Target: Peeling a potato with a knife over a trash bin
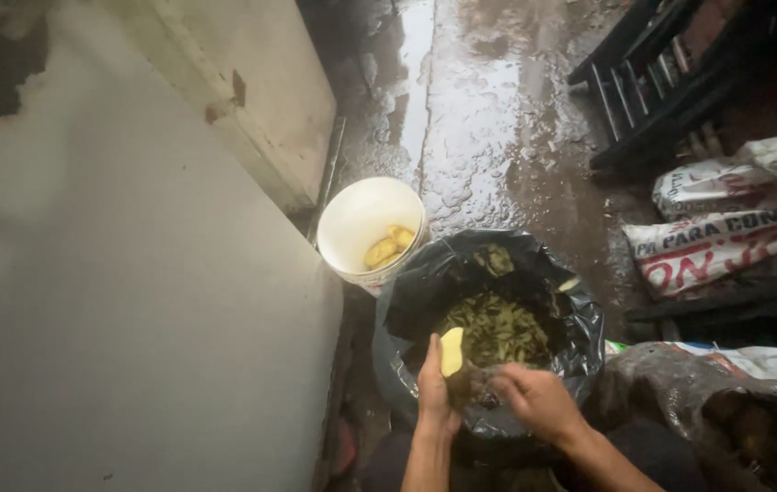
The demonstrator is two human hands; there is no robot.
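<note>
Yellow piece (451, 352): pinched in left hand (434, 387), over bin rim | right hand (539, 398): fingers curled, grip on anything unclear, at black bag (580, 319) edge | bag: holds green peels (498, 330) | white bucket (356, 219): just beside, yellow pieces inside | wet floor (498, 109).

Left hand (434, 387) holds a yellow peeled piece (451, 352) over a black-lined bin (406, 305).

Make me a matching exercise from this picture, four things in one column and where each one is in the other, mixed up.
Things:
1. white bucket
2. black bag-lined bin
3. pale yellow piece
4. printed sacks

Places:
A. in the left hand
B. at the right edge, on the wet floor
C. beside the white wall, yellow pieces inside
D. under both hands, green peels inside

Pairs: 1-C, 2-D, 3-A, 4-B
</note>
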